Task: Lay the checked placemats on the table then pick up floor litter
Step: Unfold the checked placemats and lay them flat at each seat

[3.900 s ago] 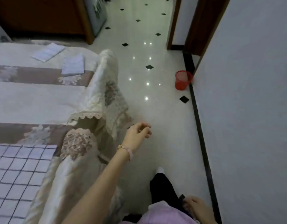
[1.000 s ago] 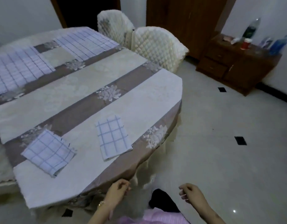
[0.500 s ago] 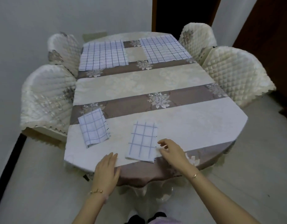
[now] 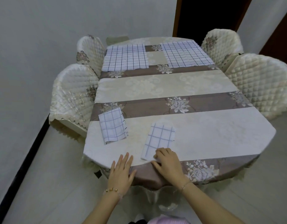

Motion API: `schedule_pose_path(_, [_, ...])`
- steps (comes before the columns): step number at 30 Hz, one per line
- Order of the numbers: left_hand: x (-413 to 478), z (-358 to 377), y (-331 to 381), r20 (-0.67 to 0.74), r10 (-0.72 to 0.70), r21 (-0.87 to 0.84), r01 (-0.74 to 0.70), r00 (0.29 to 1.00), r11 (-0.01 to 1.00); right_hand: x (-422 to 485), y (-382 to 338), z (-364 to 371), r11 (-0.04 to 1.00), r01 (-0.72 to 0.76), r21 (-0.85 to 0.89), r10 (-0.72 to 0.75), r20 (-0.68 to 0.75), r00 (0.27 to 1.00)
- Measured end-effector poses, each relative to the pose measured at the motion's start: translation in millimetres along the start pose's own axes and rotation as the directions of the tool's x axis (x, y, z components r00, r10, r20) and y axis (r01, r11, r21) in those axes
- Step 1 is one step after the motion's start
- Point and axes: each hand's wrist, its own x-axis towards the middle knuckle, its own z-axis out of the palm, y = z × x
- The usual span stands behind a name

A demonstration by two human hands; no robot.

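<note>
A table under a cream and brown flowered cloth fills the view. Two checked placemats lie spread flat at its far end, one on the left and one on the right. Two more lie folded near me: one at the left, one in the middle. My right hand rests on the near corner of the middle folded placemat, fingers curled on its edge. My left hand lies flat on the table's front edge, fingers apart, holding nothing.
Quilted cream chairs stand on both sides: two on the left and two on the right. A grey wall with a black skirting runs along the left. A dark doorway is behind the table. Pale floor tiles surround it.
I turned from the corridor and walked round to the table's near end. Both hands came up from my lap; in the last half second the right moved onto the middle folded placemat's corner.
</note>
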Motion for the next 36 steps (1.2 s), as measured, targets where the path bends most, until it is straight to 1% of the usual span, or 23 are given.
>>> schedule_pose_path(2, [1, 3, -2, 0.048, 0.017, -0.019, -0.016, 0.999, 1.0, 0, 0, 1, 0.999, -0.014, 0.033, 0.015, -0.036, 0.999])
schedule_pose_path(4, [0, 1, 1, 0.067, 0.027, 0.026, -0.029, 0.997, 0.999, 3, -1, -1, 0.995, -0.041, 0.095, 0.044, -0.031, 0.999])
schedule_pose_path(6, [1, 6, -1, 0.045, 0.049, 0.043, -0.051, 0.998, 0.998, 3, -2, -8, 0.968, -0.124, 0.219, 0.125, 0.01, 0.992])
schedule_pose_path(7, [-2, 0, 2, 0.024, 0.043, 0.05, -0.044, 0.999, 0.998, 3, -2, -14, 0.935, -0.186, 0.303, 0.187, 0.024, 0.982])
schedule_pose_path(8, [-3, -2, 1, 0.019, 0.033, 0.035, -0.034, 0.999, 0.999, 3, -2, -20, 0.885, -0.248, 0.395, 0.252, 0.041, 0.967])
schedule_pose_path(10, [-4, -4, 2, -0.043, 0.061, 0.016, -0.06, 0.997, 0.998, 5, -2, -38, 0.738, -0.323, 0.592, 0.365, 0.052, 0.93])
schedule_pose_path(12, [-3, -13, 6, -0.061, 0.064, -0.064, -0.068, 0.996, 0.996, 7, -4, -61, 0.572, -0.321, 0.755, 0.434, 0.054, 0.899])
schedule_pose_path(13, [-2, -21, 12, -0.056, 0.056, -0.134, -0.063, 0.997, 0.989, 8, -5, -74, 0.492, -0.304, 0.816, 0.454, 0.058, 0.889])
schedule_pose_path(14, [-3, -30, 19, -0.093, 0.074, -0.224, -0.093, 0.993, 0.97, 9, -6, -87, 0.425, -0.284, 0.86, 0.467, 0.061, 0.882])
schedule_pose_path(16, [-7, -47, 35, -0.23, 0.115, -0.419, -0.205, 0.966, 0.884, 9, -5, -107, 0.328, -0.267, 0.906, 0.478, 0.084, 0.874])
schedule_pose_path(18, [-10, -66, 52, -0.29, 0.1, -0.628, -0.269, 0.952, 0.73, 6, -2, -121, 0.243, -0.293, 0.925, 0.474, 0.151, 0.868])
schedule_pose_path(20, [-10, -85, 66, -0.258, 0.087, -0.788, -0.261, 0.962, 0.557, 1, 2, -132, 0.136, -0.332, 0.934, 0.436, 0.244, 0.866])
schedule_pose_path(21, [-7, -93, 71, -0.23, 0.105, -0.836, -0.252, 0.967, 0.487, -2, 3, -136, 0.072, -0.345, 0.936, 0.403, 0.289, 0.868])
schedule_pose_path(22, [-4, -99, 74, -0.194, 0.139, -0.863, -0.237, 0.971, 0.446, -5, 4, -140, 0.005, -0.355, 0.935, 0.37, 0.328, 0.869])
schedule_pose_path(24, [2, -107, 77, -0.086, 0.249, -0.888, -0.187, 0.965, 0.419, -9, 6, -145, -0.095, -0.359, 0.928, 0.328, 0.37, 0.869])
schedule_pose_path(26, [3, -108, 78, 0.055, 0.326, -0.906, -0.089, 0.944, 0.413, -11, 10, -146, -0.131, -0.36, 0.924, 0.336, 0.383, 0.861])
schedule_pose_path(27, [3, -105, 77, 0.101, 0.35, -0.906, -0.059, 0.931, 0.419, -11, 12, -146, -0.15, -0.361, 0.92, 0.346, 0.391, 0.853])
schedule_pose_path(29, [0, -98, 75, 0.125, 0.348, -0.905, -0.037, 0.929, 0.423, -12, 19, -144, -0.201, -0.364, 0.909, 0.362, 0.414, 0.835])
schedule_pose_path(31, [-3, -91, 72, 0.105, 0.278, -0.923, -0.01, 0.955, 0.384, -13, 26, -141, -0.229, -0.367, 0.902, 0.391, 0.431, 0.814])
schedule_pose_path(32, [-5, -89, 72, 0.092, 0.223, -0.933, 0.005, 0.97, 0.361, -14, 27, -138, -0.213, -0.373, 0.903, 0.418, 0.429, 0.801])
schedule_pose_path(33, [-5, -88, 71, 0.074, 0.16, -0.94, 0.015, 0.984, 0.342, -15, 27, -135, -0.157, -0.387, 0.909, 0.461, 0.414, 0.785])
schedule_pose_path(34, [-6, -89, 71, 0.056, 0.096, -0.945, 0.022, 0.994, 0.326, -17, 25, -132, -0.062, -0.404, 0.913, 0.514, 0.376, 0.771])
schedule_pose_path(36, [-6, -91, 74, 0.034, -0.008, -0.957, 0.035, 0.999, 0.287, -19, 16, -126, 0.166, -0.419, 0.893, 0.603, 0.244, 0.759])
